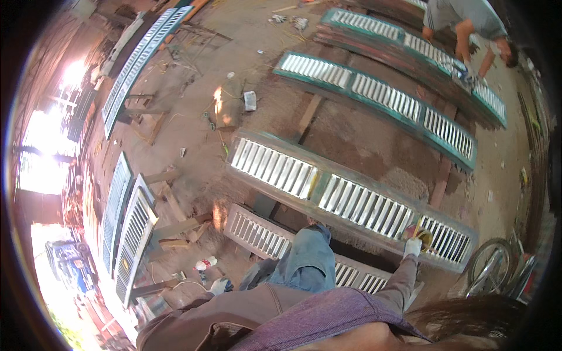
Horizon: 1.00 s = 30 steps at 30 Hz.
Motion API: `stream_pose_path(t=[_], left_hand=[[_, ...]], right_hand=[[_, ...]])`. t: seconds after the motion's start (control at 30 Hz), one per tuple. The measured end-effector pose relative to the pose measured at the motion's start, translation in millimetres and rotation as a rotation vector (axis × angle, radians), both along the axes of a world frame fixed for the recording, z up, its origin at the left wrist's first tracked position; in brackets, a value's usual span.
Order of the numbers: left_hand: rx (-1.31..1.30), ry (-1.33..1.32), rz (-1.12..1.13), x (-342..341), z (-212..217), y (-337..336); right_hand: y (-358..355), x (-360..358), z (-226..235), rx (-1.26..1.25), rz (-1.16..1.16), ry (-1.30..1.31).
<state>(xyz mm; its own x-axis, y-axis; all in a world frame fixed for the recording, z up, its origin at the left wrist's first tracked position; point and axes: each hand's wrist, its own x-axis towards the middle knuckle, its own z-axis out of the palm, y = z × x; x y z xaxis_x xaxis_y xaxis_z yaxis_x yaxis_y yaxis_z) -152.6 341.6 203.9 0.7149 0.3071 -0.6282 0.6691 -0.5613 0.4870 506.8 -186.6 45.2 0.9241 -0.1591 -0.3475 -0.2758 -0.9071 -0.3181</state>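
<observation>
A yellowish round object [426, 238] is gripped in the gloved right hand [413, 246], over the right end of a slatted panel [366, 205]; the left hand's [220, 285] grip cannot be told.

White-gloved right hand [413, 247] with a yellowish round object [427, 238] over a long slatted panel [321, 189].
</observation>
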Motion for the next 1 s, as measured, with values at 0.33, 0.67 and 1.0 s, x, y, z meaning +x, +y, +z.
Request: stream_pose_path(t=[0.33,0.67,1.0], left_hand=[[-0.603,-0.146,1.697,-124,27,-47],[-0.382,-0.1,1.397,-181,-95,-189],[0.262,-0.177,0.843,-348,-112,-171]], right_hand=[[143,-198,59,0.575,-0.082,0.599],[186,-243,136,0.417,0.193,0.561],[205,-360,215,0.45,0.265,0.535]])
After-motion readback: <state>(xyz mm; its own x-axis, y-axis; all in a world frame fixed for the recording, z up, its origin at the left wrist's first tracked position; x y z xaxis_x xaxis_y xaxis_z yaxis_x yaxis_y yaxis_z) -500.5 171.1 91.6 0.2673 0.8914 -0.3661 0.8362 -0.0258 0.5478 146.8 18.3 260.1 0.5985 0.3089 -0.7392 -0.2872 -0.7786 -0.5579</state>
